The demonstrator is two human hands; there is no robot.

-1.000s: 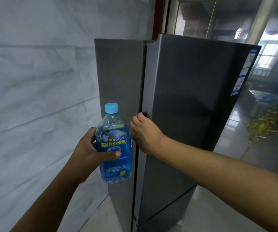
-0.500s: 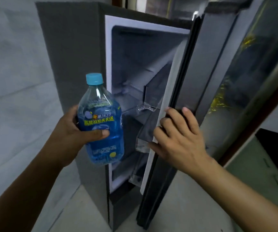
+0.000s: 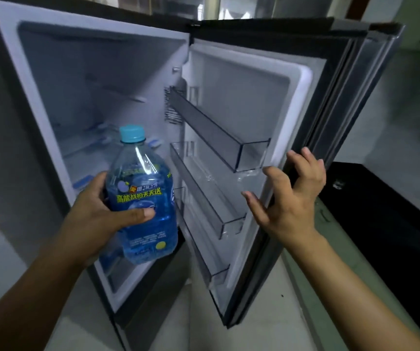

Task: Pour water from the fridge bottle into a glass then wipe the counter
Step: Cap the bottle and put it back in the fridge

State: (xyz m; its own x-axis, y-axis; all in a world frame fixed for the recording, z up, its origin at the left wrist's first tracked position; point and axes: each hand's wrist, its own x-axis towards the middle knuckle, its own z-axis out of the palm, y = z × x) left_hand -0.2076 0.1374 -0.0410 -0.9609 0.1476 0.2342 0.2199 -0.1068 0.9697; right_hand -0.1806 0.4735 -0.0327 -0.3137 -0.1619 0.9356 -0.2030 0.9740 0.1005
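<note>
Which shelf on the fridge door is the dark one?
The top smoky grey plastic door shelf. The middle clear plastic shelf and the bottom clear plastic shelf under it are see-through.

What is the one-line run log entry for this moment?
left hand: holds bottle, cap on | fridge door: open | right hand: fingers spread at its edge | pour: not yet begun

So the fridge point(image 3: 90, 84) is straight ahead of you, with its door point(image 3: 241, 97) standing open to your right. Your left hand point(image 3: 97, 216) has the bottle point(image 3: 143, 203) upright in front of the open compartment, just left of the door shelves point(image 3: 203, 196). There are three of them, stacked on the door's inner side. Your right hand point(image 3: 292, 198) is at the door's free edge, with a flat surface point(image 3: 381, 224) further right, behind the door.
</note>
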